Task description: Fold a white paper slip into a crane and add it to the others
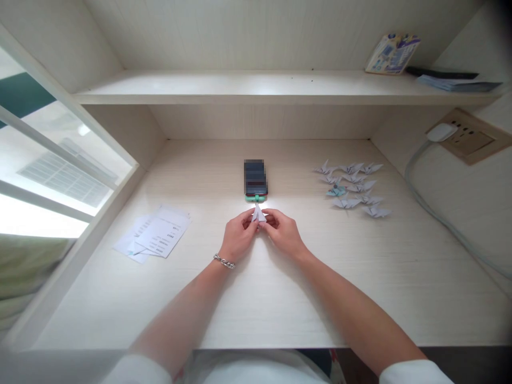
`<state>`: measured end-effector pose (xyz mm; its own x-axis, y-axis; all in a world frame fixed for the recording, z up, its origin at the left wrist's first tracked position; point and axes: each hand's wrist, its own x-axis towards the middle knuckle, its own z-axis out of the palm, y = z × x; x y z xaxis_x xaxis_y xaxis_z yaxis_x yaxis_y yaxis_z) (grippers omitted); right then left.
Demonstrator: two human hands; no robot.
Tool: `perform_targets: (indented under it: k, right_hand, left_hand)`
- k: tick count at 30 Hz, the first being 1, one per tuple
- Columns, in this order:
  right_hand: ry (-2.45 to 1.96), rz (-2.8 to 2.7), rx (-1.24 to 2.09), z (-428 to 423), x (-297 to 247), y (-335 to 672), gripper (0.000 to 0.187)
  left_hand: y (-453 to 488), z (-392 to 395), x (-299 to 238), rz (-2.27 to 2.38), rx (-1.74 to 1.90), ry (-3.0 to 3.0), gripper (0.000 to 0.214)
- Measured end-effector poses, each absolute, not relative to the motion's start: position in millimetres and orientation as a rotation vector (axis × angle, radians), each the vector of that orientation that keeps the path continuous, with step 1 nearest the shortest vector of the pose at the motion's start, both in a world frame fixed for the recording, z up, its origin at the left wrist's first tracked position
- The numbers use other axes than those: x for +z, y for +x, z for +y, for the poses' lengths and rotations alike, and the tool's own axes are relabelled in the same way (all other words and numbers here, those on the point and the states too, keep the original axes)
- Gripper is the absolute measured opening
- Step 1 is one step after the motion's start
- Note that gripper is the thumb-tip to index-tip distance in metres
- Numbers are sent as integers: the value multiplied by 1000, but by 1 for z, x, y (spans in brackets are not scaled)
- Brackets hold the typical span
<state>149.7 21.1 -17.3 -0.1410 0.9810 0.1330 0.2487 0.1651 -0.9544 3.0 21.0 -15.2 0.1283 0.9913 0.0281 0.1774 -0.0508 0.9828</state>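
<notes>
Cranes (354, 188) already folded lie clustered right of centre, while the left hand (237, 239) and right hand (285, 233) pinch one more paper piece (258, 213), seemingly half-folded, between closed fingertips at frame centre, just below the phone (255, 179), with printed sheets (158, 234) lying at left.

The person wears a white top (256, 370), plain and unmarked where it shows at the lower edge of the view. Its sleeves, the left sleeve (136, 372) and the right sleeve (416, 372), end in soft rounded white edges, and both forearms are bare from there down. A silver chain bracelet (224, 261) of small chunky links sits at the wrist of the left hand (239, 234) — the only jewellery in view.
</notes>
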Motion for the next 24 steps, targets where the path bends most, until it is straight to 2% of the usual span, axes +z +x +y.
perform_targets:
  k: [12,17,24]
  right_hand:
    - [-1348,-1750,785,19,-10,155,27]
    - [-1359,-1518,1089,24,-19,159,35]
    - [-1204,-1240,1331,23,-14,159,29]
  left_hand:
    - [3,20,-12,1126,1034,1269,38]
    - [1,22,-12,1084,1047,1138,32]
    - [0,20,-6,1031,950,1107,29]
